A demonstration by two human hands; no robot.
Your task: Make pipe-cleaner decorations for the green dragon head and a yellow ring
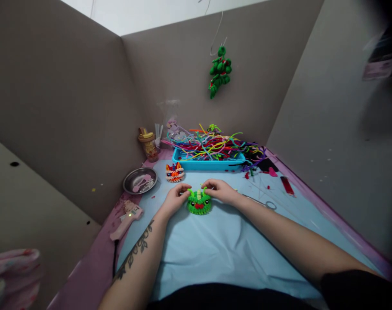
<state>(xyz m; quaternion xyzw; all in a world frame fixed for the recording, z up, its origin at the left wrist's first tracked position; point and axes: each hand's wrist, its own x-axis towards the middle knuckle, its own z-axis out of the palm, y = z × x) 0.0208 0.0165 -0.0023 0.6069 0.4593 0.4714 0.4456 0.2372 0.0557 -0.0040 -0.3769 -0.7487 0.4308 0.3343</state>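
Observation:
A green pipe-cleaner animal head (199,203) with dark eyes, a red nose and a pale yellow crest rests on the light blue cloth in front of me. My left hand (179,196) pinches the light green horn-like piece at its upper left. On the other side my right hand (219,190) has thumb and fingers closed on the matching piece at the upper right. Just beyond my left hand sits an orange and white pipe-cleaner animal head (175,172), untouched.
A blue tray (208,165) heaped with coloured pipe cleaners (211,144) stands at the back. To the left are a metal bowl (140,181), a pink glue gun (126,221) and a lidded cup (148,146). Scissors (270,205) lie right; green pieces (220,71) hang from the partition.

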